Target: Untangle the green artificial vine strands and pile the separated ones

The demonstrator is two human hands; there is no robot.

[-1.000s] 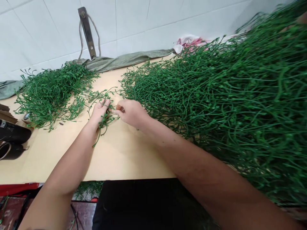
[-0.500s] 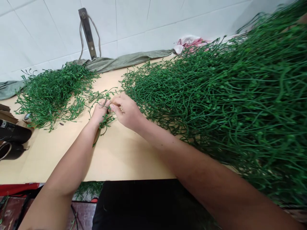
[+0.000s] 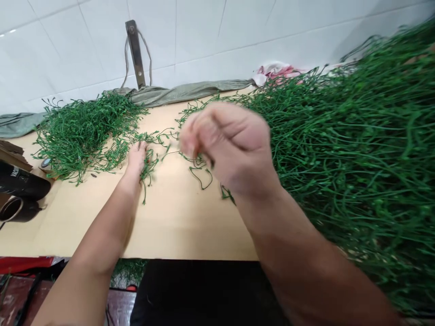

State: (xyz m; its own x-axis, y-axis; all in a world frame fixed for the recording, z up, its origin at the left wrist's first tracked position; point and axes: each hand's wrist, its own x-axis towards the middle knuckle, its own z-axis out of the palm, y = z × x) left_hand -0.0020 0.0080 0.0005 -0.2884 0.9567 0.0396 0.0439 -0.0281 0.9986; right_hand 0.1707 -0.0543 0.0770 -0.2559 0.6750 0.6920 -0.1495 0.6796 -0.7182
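My left hand [image 3: 136,158] is low over the table with its fingers round a small bunch of thin green stems [image 3: 148,170]. Leafy tips of the bunch stick out along the hand's right side. Raised higher and closer to the camera, my right hand [image 3: 234,147] is blurred, its fingers curled and thumb pressed in. Whatever may be in that pinch cannot be made out. A few loose stems [image 3: 201,179] lie on the table below it. The two hands are well apart.
A large heap of green stems [image 3: 346,149] covers the right side of the table [image 3: 176,226]. A smaller pile [image 3: 84,127] lies at the left. Black cylinders [image 3: 23,181] stand at the left edge. Grey cloth [image 3: 190,90] runs along the tiled wall, below a metal bracket [image 3: 136,54].
My right hand has left the bunch by my left hand, rising and moving right towards the camera. My left hand has stayed by the bunch. The view has shifted slightly.
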